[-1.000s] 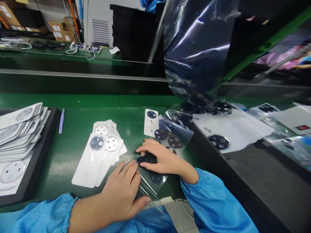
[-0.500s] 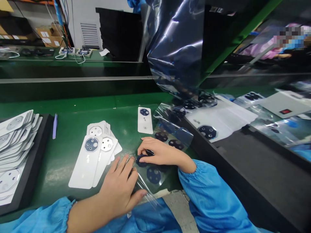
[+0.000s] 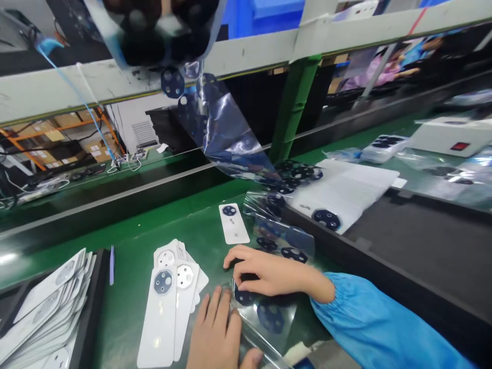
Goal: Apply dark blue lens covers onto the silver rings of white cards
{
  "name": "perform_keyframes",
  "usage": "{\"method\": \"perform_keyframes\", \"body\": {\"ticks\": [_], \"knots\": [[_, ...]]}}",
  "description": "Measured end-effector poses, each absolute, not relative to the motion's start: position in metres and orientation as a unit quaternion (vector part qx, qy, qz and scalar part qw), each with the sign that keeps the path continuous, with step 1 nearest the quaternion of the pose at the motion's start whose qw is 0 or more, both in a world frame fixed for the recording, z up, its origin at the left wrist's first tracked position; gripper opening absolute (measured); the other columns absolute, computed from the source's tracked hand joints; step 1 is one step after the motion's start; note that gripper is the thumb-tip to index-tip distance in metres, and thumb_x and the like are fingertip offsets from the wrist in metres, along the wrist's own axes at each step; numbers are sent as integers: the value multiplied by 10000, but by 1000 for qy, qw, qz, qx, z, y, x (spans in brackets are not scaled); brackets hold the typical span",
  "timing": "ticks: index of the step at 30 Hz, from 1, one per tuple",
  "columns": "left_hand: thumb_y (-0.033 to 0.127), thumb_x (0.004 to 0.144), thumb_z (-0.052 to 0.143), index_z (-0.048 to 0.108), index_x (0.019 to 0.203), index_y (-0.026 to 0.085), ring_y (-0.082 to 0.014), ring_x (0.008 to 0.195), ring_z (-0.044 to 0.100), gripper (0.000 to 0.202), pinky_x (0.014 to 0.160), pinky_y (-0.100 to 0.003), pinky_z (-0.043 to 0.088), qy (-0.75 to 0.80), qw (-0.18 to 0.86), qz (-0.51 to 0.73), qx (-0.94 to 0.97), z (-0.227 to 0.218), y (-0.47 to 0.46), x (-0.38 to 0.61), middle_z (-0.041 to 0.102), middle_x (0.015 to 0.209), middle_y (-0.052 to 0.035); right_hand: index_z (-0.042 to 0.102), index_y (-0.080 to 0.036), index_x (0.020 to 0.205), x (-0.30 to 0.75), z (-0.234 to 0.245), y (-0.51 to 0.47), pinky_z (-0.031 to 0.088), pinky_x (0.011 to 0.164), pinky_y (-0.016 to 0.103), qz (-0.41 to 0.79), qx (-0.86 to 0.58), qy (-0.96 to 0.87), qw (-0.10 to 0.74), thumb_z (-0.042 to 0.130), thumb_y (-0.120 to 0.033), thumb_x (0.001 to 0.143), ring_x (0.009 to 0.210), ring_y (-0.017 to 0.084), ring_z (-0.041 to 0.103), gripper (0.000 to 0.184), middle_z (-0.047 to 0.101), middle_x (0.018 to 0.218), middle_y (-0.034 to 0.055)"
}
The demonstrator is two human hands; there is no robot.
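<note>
My left hand (image 3: 217,333) lies flat with its fingers stretched out, its tips and thumb over the left edge of a clear plastic film (image 3: 286,307). Dark blue stickers with round holes sit on that film; one sticker (image 3: 271,315) shows whole near its lower end. My right hand (image 3: 265,271) is curled over the film, thumb and forefinger pinched at the edge of another dark sticker (image 3: 244,296), partly hidden by the fingers. Left of my hands lies a fanned pile of white phone-shaped panels (image 3: 156,328), the top one bearing a dark camera-shaped disc.
A single white panel (image 3: 235,228) lies beyond my right hand. A black tray with stacked white panels (image 3: 57,312) stands left, beside purple tweezers (image 3: 111,265). Dark film (image 3: 234,128) hangs over the bench. A black tray (image 3: 423,246) and white sheet (image 3: 353,184) lie right.
The camera view has tilted up and shifted, so the bench sits lower. My right-hand fingers have shifted slightly at the sticker; my left hand stays flat on the film.
</note>
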State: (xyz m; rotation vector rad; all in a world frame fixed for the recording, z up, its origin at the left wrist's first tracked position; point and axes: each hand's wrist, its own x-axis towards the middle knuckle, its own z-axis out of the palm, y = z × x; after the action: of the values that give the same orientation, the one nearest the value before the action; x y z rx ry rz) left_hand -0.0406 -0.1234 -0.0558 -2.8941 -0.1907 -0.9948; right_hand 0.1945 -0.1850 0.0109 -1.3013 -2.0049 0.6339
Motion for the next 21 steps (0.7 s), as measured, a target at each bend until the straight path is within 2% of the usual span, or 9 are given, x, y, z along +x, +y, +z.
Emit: {"method": "perform_keyframes", "body": {"ticks": [4,7,10,13,16,18,21], "knots": [[575,1041,209,651,993,165,-305,1184,577,605,918,-438,487,-61,47,-345,-936,-59,-121,-39,643,1226,-124,664,-162,879,192,18,-188,436,1017,357,265,-463,-769,353,743,-20,870,1135,212,544,163,561,1178,72],[563,1034,276,646,1115,147,-319,1213,563,563,919,-451,510,-50,37,-298,-953,-49,-122,-44,607,1282,-156,662,-160,893,192,26,-191,466,975,358,301,-417,-765,387,688,-155,965,1077,210,576,76,611,1103,75],[517,1035,333,625,1177,135,-343,1273,526,501,978,-509,503,-63,-4,-251,-966,-36,-126,-49,559,1353,-178,679,-154,926,194,27,-190,495,914,339,301,-427,-748,409,628,-260,1027,990,203,619,155,655,1022,71],[494,1044,333,624,1154,134,-368,1297,504,475,1000,-567,490,-80,-38,-214,-973,-28,-130,-51,541,1372,-191,698,-150,1055,196,19,-188,498,907,331,254,-483,-738,397,622,-197,1020,983,199,631,96,673,1039,65],[497,1046,336,623,1165,125,-379,1292,507,485,989,-575,502,-74,-44,-199,-976,-27,-131,-51,540,1369,-203,687,-144,1171,193,8,-185,480,968,360,199,-511,-759,351,658,-106,967,1059,218,598,209,647,1112,82],[501,1047,333,624,1176,120,-384,1294,506,496,985,-575,508,-72,-38,-201,-976,-28,-130,-51,539,1368,-210,695,-144,1173,189,3,-185,478,982,377,164,-528,-770,318,684,-80,929,1078,232,574,252,615,1122,94],[511,1049,319,626,1183,121,-387,1301,499,514,978,-571,514,-72,-33,-203,-976,-30,-130,-52,537,1372,-212,725,-149,1083,186,1,-185,486,970,381,135,-536,-779,296,706,-75,896,1074,238,558,202,591,1115,96]]}}
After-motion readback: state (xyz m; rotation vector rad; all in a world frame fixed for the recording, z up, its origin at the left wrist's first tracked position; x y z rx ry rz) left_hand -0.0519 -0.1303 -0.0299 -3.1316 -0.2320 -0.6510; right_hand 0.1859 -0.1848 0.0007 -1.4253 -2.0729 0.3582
